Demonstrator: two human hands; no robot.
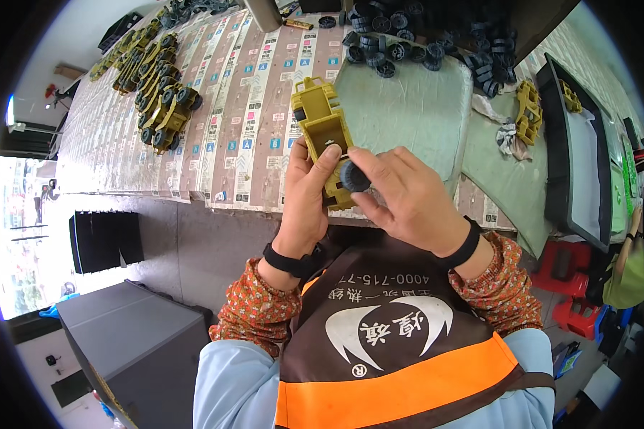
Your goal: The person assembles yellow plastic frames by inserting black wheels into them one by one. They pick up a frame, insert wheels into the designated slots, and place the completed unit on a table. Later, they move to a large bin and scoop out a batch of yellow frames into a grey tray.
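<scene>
A yellow toy truck body [320, 107] is held over the table's near edge, its long side pointing away from me. My left hand [309, 182] grips it from the left, the thumb lying on its lower part. Against its right side, near the lower end, sits a dark toy wheel [354, 176]. My right hand [408, 193] has its thumb and fingers closed about that wheel. Whether the wheel is fixed on the truck body I cannot tell. The fingers of my left hand are partly hidden behind the body.
Rows of yellow toy trucks with dark wheels [168, 118] stand at the table's far left. Loose black wheels [386, 46] are heaped at the back, beyond a pale green mat [408, 118]. To the right are more yellow bodies [529, 114], a black tray [562, 157] and another person's arm [633, 225].
</scene>
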